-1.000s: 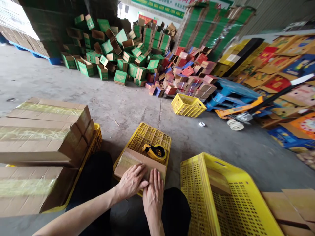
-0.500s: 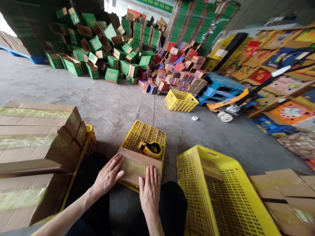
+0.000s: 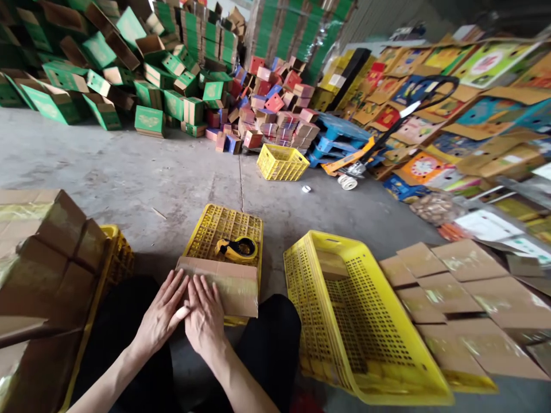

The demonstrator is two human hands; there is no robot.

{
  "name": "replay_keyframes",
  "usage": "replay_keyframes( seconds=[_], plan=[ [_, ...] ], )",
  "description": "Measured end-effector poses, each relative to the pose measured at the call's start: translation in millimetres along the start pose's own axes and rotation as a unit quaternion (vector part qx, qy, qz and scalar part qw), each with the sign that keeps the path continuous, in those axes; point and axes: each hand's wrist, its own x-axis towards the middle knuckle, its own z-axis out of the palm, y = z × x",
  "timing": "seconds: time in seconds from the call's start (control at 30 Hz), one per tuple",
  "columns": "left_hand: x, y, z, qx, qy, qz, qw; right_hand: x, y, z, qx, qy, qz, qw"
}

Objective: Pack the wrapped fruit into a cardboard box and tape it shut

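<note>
A small taped cardboard box lies on an upturned yellow crate between my knees. My left hand and my right hand rest flat, side by side, on the box's near left end, fingers spread and pressing the tape. A yellow and black tape dispenser sits on the crate just beyond the box.
A large tilted yellow crate stands to my right, with flat taped boxes beyond it. Stacked brown boxes fill a yellow crate on my left. Green and red boxes are piled at the back, near another yellow crate and a pallet jack.
Both hands slid left along the box top and came together at its left end. The camera view swung to the right.
</note>
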Motion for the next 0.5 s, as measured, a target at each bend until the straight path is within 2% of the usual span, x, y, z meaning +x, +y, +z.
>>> replay_keyframes(
  seconds=[0.17, 0.3, 0.4, 0.5],
  plan=[
    [0, 3, -8.1, 0.097, -0.015, 0.017, 0.995, -21, 55, -29, -0.064, 0.045, 0.056, 0.995],
    [6, 13, -10.5, 0.14, 0.015, 0.025, 0.99, -43, 99, -45, -0.122, 0.077, 0.097, 0.985],
    [16, 28, -3.1, 0.156, 0.039, 0.033, 0.986, -50, 113, -44, -0.123, 0.085, 0.103, 0.983],
    [30, 50, 11.7, 0.172, 0.025, 0.055, 0.983, -48, 114, -39, -0.108, 0.094, 0.11, 0.984]
  ],
)
